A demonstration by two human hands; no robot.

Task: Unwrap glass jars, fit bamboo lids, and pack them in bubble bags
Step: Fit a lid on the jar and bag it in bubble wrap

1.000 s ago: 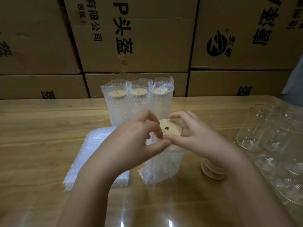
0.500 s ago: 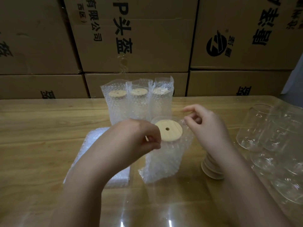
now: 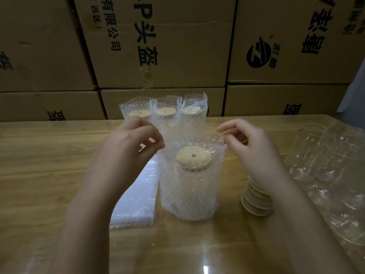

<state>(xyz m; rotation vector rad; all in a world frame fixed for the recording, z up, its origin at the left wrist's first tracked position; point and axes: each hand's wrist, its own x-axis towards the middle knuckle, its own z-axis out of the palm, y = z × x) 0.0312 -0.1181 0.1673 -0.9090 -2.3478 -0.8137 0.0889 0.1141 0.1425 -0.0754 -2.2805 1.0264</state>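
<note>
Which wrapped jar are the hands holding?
The front jar, alone nearest the camera: the left hand and right hand pinch the top corners of its bubble bag. The three behind stand untouched in a row.

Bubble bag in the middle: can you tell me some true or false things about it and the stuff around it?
1. The left hand and right hand pinch the top edge of the front bubble bag. True.
2. That bag holds no lid. False: a bamboo lid with a small hole shows inside.
3. Three packed jars stand behind it. True.
4. Spare lids are stacked left of the bag. False: the stack of bamboo lids is on its right; flat bubble bags lie on its left.
</note>
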